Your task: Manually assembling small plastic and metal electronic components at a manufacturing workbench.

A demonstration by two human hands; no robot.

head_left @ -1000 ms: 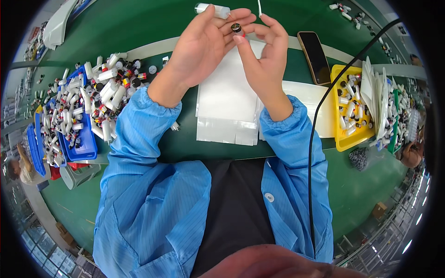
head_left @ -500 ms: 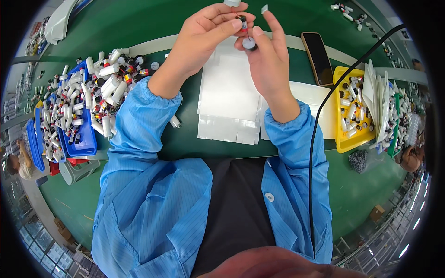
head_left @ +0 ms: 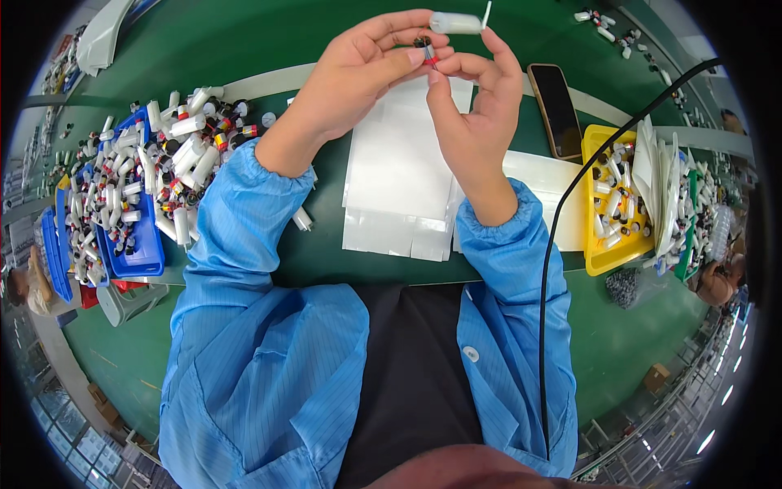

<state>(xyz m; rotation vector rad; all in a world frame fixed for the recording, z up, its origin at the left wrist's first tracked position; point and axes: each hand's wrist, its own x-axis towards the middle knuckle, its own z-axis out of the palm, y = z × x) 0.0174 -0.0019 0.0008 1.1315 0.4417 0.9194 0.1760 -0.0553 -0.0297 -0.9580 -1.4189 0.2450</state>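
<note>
My left hand [head_left: 350,77] pinches a small black-and-red cylindrical part [head_left: 428,54] between thumb and fingers. A translucent white tube [head_left: 456,24] lies sideways by its upper fingertips, apparently held by them. At the tube's right end a thin white disc [head_left: 487,14] shows edge-on, close to my right index fingertip. My right hand [head_left: 481,114] has thumb and fingers closed at the lower end of the black-and-red part; the exact contact is partly hidden. Below both hands lie flat white sheets or clear bags [head_left: 399,179] on the green table.
A large heap of white tubes and black-and-red parts [head_left: 187,151] spills around a blue tray [head_left: 147,259] at left. A yellow tray [head_left: 599,261] with similar pieces stands at right, near a phone [head_left: 555,110]. A black cable [head_left: 562,212] crosses the right side.
The white tube has swung into fuller view above my fingers, with the disc at its right end. The round grey-white piece under my right thumb no longer shows. My right hand has turned slightly.
</note>
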